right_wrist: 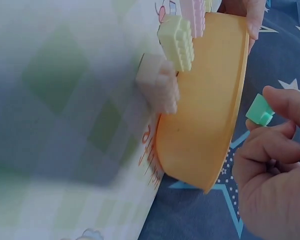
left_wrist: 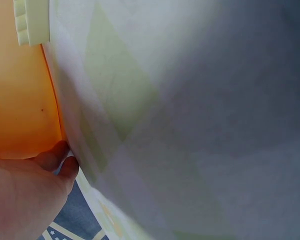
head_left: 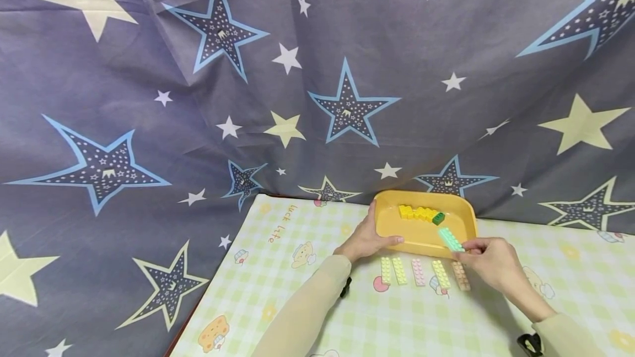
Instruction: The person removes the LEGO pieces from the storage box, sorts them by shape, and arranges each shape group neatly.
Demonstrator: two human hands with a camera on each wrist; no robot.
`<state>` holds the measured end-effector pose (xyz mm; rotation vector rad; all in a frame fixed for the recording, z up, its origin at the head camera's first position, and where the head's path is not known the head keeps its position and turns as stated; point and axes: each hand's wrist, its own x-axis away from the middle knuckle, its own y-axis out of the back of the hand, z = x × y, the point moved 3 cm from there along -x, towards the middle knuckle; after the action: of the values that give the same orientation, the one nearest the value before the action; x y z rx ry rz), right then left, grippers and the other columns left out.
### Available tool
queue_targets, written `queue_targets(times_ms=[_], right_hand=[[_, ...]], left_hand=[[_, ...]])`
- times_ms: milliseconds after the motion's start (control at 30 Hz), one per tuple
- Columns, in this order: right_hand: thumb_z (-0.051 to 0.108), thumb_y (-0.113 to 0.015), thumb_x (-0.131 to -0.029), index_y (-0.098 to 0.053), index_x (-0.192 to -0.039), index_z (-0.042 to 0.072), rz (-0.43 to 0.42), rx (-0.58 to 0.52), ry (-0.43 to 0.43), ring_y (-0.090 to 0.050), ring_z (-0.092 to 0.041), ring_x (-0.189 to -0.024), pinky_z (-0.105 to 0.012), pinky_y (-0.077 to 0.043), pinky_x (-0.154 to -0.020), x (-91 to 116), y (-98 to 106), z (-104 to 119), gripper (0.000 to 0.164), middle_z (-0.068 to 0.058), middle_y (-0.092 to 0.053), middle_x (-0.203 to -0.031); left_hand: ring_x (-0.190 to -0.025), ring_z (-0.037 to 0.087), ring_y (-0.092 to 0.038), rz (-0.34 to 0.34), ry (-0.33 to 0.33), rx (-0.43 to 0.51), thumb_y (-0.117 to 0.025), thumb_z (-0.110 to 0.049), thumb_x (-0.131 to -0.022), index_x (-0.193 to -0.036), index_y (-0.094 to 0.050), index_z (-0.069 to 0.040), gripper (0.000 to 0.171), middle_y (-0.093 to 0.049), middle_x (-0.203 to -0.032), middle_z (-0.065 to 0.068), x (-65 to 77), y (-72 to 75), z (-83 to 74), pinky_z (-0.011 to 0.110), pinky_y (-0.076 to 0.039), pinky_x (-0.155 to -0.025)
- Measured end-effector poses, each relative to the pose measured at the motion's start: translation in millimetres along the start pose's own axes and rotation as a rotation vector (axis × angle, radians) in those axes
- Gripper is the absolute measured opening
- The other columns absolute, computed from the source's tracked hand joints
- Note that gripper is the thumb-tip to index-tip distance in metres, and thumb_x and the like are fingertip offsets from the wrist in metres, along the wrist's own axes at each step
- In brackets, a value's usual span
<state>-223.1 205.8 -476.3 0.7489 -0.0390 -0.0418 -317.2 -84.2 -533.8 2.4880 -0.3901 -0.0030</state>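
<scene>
My right hand (head_left: 491,260) pinches one end of a mint-green building block (head_left: 450,239) between thumb and fingers, over the right front part of a yellow tray (head_left: 412,238). In the right wrist view, the mint-green block (right_wrist: 260,110) shows its end beyond the tray wall (right_wrist: 210,95). At the tray's left side my left hand (head_left: 364,238) grips the corner, thumb on the front rim. The left wrist view has the left hand's fingers (left_wrist: 60,160) against the orange-looking tray wall (left_wrist: 25,100). Inside the tray lie yellow blocks (head_left: 419,213) and a dark green block (head_left: 438,218).
In front of the tray is a row of studded blocks: pale yellow-green ones (head_left: 399,271), a pink one (head_left: 418,272) and a tan one (head_left: 461,276). A checked cloth (head_left: 278,291) covers the table. Behind it hangs a star-patterned curtain (head_left: 317,169).
</scene>
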Motion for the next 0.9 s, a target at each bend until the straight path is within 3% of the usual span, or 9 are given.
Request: queue_targets(times_ms=[300,600,767,900], right_hand=[[0.041,-0.087,-0.093,-0.083,-0.112,-0.001,-0.014,0.043,-0.084,-0.056,-0.011,-0.076,-0.024,-0.044,-0.064,16,13,-21,0.046,0.002,-0.075,-0.084],[0.040,-0.085,-0.094,-0.082,-0.112,-0.003,-0.036,0.055,-0.070,-0.062,-0.005,-0.077,-0.021,-0.048,-0.066,31,15,-39,0.047,-0.007,-0.084,-0.092],[0.039,-0.082,-0.096,-0.082,-0.112,-0.004,-0.034,0.054,-0.120,-0.057,-0.009,-0.072,-0.023,-0.045,-0.063,36,13,-48,0.045,-0.001,-0.080,-0.085],[0.036,-0.084,-0.094,-0.082,-0.106,-0.003,-0.027,0.078,-0.140,-0.059,-0.013,-0.073,-0.026,-0.044,-0.062,37,8,-54,0.041,-0.008,-0.080,-0.089]], left_hand=[[-0.166,0.035,-0.036,-0.002,0.002,0.014,-0.090,-0.051,-0.088,-0.178,0.002,-0.024,0.132,-0.026,-0.183,0.015,1.5,-0.3,-3.0,0.054,-0.032,-0.137],[-0.167,0.035,-0.034,-0.004,0.001,0.002,-0.089,-0.051,-0.089,-0.178,0.003,-0.024,0.131,-0.024,-0.183,0.014,4.1,2.4,-3.4,0.054,-0.031,-0.137],[-0.167,0.036,-0.034,0.002,0.003,0.008,-0.089,-0.052,-0.089,-0.178,0.004,-0.025,0.131,-0.023,-0.183,0.014,3.9,2.6,-3.2,0.054,-0.031,-0.137],[-0.167,0.036,-0.033,0.006,0.004,0.014,-0.089,-0.052,-0.089,-0.178,0.003,-0.025,0.131,-0.023,-0.183,0.015,3.0,2.0,-2.2,0.055,-0.031,-0.137]])
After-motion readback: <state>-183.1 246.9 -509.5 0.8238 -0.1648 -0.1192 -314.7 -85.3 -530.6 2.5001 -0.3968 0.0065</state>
